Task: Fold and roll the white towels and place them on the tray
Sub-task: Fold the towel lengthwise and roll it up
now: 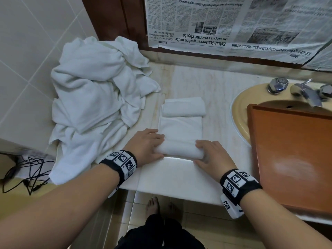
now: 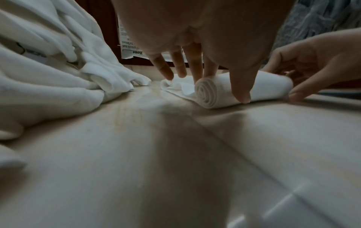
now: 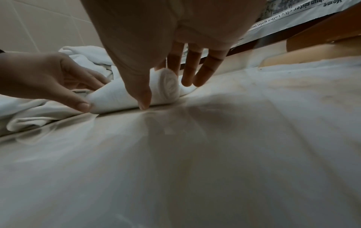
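Towel pile (image 1: 93, 97) left of towel (image 1: 180, 130); tray (image 1: 291, 159) right.

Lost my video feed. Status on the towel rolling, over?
Left hand and right hand gripping the half-rolled towel. Tray bare. Rolled towel lies ahead.

hands (image 1: 146, 143) x2 | towel being rolled (image 1: 179, 139) x1 | towel heap (image 1: 97, 97) x1 | tray (image 1: 294, 155) x1

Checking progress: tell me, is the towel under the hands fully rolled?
Partly rolled: towel shows a spiral end, flat length beyond; left hand, right hand.
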`<state>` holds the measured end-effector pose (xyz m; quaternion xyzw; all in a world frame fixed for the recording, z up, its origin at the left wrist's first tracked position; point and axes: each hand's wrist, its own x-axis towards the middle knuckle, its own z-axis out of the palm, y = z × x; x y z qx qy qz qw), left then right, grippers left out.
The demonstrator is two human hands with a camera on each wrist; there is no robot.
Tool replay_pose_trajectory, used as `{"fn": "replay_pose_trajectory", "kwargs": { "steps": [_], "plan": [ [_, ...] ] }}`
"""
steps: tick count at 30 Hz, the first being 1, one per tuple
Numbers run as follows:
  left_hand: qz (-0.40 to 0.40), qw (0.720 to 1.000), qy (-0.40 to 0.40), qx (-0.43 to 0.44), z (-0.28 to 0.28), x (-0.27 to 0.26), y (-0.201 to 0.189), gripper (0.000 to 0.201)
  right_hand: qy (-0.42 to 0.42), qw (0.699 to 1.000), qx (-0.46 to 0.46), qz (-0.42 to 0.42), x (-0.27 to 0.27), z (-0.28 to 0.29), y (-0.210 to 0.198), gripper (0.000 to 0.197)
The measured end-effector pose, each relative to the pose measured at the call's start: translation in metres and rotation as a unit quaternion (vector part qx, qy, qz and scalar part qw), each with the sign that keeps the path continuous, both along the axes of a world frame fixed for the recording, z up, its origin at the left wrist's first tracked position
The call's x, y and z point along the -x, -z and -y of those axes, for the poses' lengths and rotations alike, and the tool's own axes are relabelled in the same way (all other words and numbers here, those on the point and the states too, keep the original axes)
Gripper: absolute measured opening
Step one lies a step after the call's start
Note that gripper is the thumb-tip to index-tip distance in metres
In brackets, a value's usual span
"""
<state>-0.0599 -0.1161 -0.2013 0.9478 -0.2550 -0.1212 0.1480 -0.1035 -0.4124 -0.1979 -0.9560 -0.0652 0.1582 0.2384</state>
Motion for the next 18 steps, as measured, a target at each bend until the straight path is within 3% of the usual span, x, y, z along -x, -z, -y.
{"fn": "replay_pose_trajectory", "kwargs": {
  "steps": [6,18],
  "plan": [
    [-0.046,0.998,-0.009,0.051,-0.009,-0.005,0.005,0.052,0.047,0.997,0.008,-0.054,-0.001,0.003,-0.003,0.054],
    [-0.068,0.996,-0.016,0.046,-0.018,0.011,0.008,0.046,-0.006,0.999,-0.029,-0.021,0.014,0.015,-0.002,0.043]
  ]
}}
